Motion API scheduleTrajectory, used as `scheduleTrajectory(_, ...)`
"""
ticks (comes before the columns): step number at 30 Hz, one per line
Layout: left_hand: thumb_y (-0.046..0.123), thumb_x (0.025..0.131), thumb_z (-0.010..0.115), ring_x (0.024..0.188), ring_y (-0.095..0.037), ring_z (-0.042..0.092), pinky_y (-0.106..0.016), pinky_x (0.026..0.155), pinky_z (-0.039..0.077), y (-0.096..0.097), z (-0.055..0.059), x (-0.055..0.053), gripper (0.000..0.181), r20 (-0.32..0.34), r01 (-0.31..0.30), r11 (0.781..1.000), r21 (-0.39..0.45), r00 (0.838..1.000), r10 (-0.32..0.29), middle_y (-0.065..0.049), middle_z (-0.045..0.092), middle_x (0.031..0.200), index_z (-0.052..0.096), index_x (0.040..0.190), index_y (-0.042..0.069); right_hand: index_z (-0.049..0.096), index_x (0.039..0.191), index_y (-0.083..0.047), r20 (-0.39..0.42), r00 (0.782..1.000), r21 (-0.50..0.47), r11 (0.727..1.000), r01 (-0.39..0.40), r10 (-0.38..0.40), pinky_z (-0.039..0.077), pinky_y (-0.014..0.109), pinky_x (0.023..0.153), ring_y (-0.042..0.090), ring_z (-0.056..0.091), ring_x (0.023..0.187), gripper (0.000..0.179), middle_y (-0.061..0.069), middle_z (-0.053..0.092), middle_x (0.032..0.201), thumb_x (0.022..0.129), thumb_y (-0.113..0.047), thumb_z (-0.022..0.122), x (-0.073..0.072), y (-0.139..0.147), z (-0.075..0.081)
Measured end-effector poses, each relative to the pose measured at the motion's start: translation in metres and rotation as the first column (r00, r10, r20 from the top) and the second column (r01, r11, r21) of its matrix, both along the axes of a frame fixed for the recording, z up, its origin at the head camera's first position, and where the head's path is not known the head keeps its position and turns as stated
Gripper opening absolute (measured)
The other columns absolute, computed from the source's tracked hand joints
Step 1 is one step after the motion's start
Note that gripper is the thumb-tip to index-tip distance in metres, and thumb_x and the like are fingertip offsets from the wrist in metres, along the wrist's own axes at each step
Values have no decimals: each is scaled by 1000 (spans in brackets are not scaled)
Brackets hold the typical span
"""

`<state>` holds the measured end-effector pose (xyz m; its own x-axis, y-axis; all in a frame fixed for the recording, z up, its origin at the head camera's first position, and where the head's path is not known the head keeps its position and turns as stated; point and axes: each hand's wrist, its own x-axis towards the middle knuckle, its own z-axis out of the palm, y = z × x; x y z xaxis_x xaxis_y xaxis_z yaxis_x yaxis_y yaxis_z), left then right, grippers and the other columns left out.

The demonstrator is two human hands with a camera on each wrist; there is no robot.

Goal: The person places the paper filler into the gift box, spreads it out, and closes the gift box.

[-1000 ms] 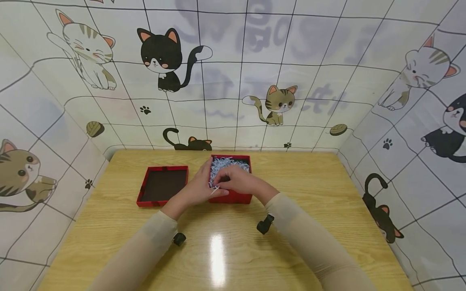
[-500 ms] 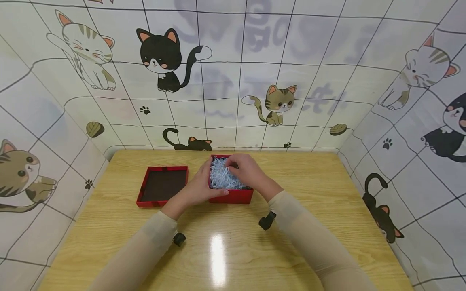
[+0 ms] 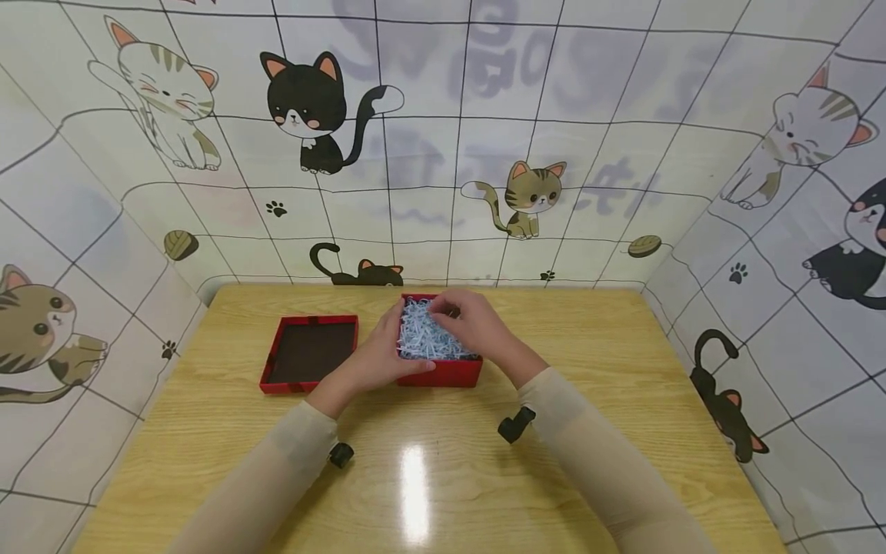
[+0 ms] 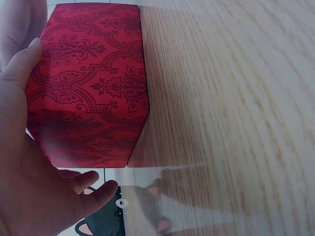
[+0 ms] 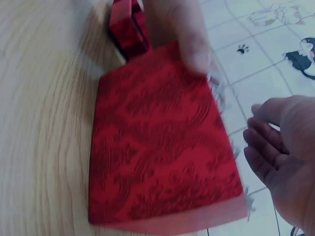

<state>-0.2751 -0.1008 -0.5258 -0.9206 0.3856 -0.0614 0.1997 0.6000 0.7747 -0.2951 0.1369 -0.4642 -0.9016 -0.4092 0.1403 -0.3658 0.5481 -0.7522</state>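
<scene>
A red patterned box [image 3: 443, 375] filled with pale blue shredded paper [image 3: 425, 335] stands near the table's back edge. My left hand [image 3: 374, 355] holds the box at its left side, thumb along the front wall and fingers round the far side. In the left wrist view, the thumb lies on the red brocade wall [image 4: 88, 73]. My right hand [image 3: 474, 323] hovers at the right part of the box, its fingertips right at the paper. The right wrist view shows that hand [image 5: 290, 157] loosely curled, with nothing visible between the fingers, beside the box [image 5: 162, 142].
A red lid [image 3: 265, 369] with a dark brown inside lies upturned left of the box, close to my left wrist. Behind the wooden table [image 3: 588, 354] rises a cloth wall [image 3: 429, 161] printed with cats and grid lines. Small black wrist cameras [image 3: 515, 425] hang under both sleeves.
My right hand has moved from white strips at the front left rim to the paper's back right area, uncovering the paper. The left hand stays on the box.
</scene>
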Motion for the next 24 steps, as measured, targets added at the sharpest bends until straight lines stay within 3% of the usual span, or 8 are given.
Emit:
scheduleTrajectory(4, 72, 82, 88, 160, -38, 33, -63, 124, 40, 1, 1, 1, 142, 3, 6, 1000, 19, 1000, -6, -8, 10, 184, -4, 179, 25, 79, 124, -8, 44, 993, -111, 988, -105, 110, 60, 39, 98, 20, 69, 105, 19, -1, 76, 115, 105, -11, 78, 7, -6, 4)
scheduleTrajectory(10, 69, 85, 88, 164, -43, 25, -69, 123, 38, 0, 4, 3, 140, 1, 12, 999, 29, 1000, -12, -12, 7, 185, -5, 179, 23, 78, 119, -11, 181, 944, -37, 961, -276, 278, 59, 33, 95, 17, 69, 105, 14, -2, 75, 110, 104, -10, 78, 4, -23, -3)
scheduleTrajectory(14, 69, 86, 88, 166, -42, 20, -68, 126, 34, 0, 5, 4, 139, -6, 15, 1000, 20, 1000, -14, -13, 6, 185, -5, 179, 22, 77, 115, -12, 279, 921, 19, 957, -289, 272, 60, 32, 93, 16, 70, 103, 12, -2, 76, 109, 104, -8, 78, -5, -30, -12)
scheduleTrajectory(19, 67, 87, 88, 167, -40, 19, -64, 128, 31, 1, 6, 4, 139, -15, 19, 1000, 23, 1000, -19, -15, 7, 184, -5, 179, 19, 77, 122, -10, 295, 922, 105, 950, -294, 252, 59, 36, 102, 19, 71, 109, 21, 2, 77, 118, 102, -4, 78, -16, -30, -21)
scheduleTrajectory(24, 69, 86, 87, 168, -39, 17, -63, 130, 28, 1, 6, 3, 140, -30, 27, 1000, 14, 999, -26, -14, 7, 185, -4, 179, 19, 76, 130, -9, 291, 925, 220, 924, -312, 243, 59, 38, 105, 19, 70, 110, 29, 4, 76, 123, 101, -7, 80, -24, -31, -30)
